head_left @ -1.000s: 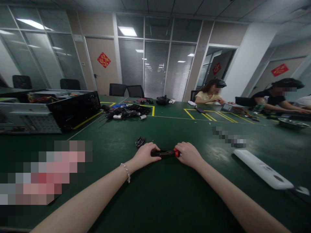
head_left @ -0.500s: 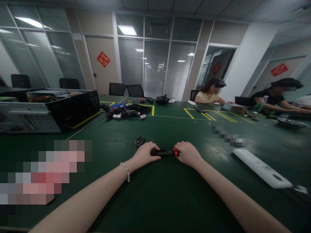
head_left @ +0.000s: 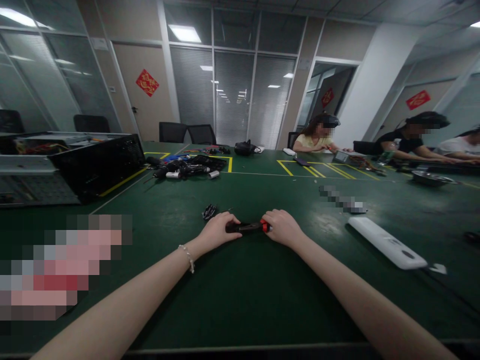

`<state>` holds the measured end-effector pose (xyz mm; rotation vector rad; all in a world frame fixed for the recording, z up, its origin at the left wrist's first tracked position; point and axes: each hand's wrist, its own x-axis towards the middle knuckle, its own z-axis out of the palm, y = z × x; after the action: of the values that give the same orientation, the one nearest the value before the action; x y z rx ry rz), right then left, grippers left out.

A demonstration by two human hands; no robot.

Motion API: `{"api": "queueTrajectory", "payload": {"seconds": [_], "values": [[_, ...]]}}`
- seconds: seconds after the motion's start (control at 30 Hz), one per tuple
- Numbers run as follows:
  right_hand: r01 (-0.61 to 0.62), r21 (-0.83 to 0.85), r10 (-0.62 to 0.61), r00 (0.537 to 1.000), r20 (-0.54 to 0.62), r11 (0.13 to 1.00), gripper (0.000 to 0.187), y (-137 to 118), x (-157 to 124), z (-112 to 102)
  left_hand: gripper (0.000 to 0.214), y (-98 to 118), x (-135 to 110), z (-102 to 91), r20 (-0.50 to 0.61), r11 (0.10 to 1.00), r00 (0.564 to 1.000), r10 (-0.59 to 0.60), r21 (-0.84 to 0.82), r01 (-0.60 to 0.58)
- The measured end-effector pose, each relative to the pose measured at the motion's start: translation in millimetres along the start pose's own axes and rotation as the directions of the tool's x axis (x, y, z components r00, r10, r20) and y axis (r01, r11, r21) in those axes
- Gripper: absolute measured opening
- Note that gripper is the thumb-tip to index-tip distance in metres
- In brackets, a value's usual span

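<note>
Both hands are out over the green table, holding one dark tool with red on its right end, which looks like a pair of pliers [head_left: 249, 227]. My right hand [head_left: 284, 226] is closed around the red end. My left hand [head_left: 220, 229], with a beaded bracelet on its wrist, pinches the dark left end between thumb and fingers. Whether a separate small part sits in the left pinch cannot be made out. Just beyond my left hand lies a small black bundle [head_left: 209, 212], perhaps a coiled cable.
An open computer case [head_left: 93, 167] stands at left, behind a blurred-out item. A heap of tools and cables [head_left: 187, 167] lies farther back. To the right are a white power strip [head_left: 386, 242] and another blurred item. Several co-workers sit at far right near a metal bowl [head_left: 431, 178].
The view has swung slightly right and down, so everything appears shifted left and up. Both hands keep the same hold on the pliers.
</note>
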<state>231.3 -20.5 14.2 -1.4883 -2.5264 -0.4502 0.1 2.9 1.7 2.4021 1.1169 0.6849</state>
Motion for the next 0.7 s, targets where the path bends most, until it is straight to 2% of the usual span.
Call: {"api": "queueTrajectory", "payload": {"seconds": [0.27,0.5,0.7], "values": [[-0.001,-0.012,0.001,1.0,-0.002,1.0,0.012,1.0,-0.8,-0.7,0.031,-3.5,0.7,0.6,0.004,1.0,1.0,0.01,-0.001,-0.01],[-0.01,-0.035,0.012,0.999,0.045,0.999,0.013,-1.3,0.9,-3.1,0.029,-4.8,2.1,3.2,-0.006,0.999,0.999,0.031,0.015,-0.031],[0.003,-0.018,-0.002,1.0,0.027,1.0,0.013,1.0,0.5,-1.1,0.03,-5.8,1.3,2.5,-0.009,0.999,0.999,0.032,0.005,-0.032]]}}
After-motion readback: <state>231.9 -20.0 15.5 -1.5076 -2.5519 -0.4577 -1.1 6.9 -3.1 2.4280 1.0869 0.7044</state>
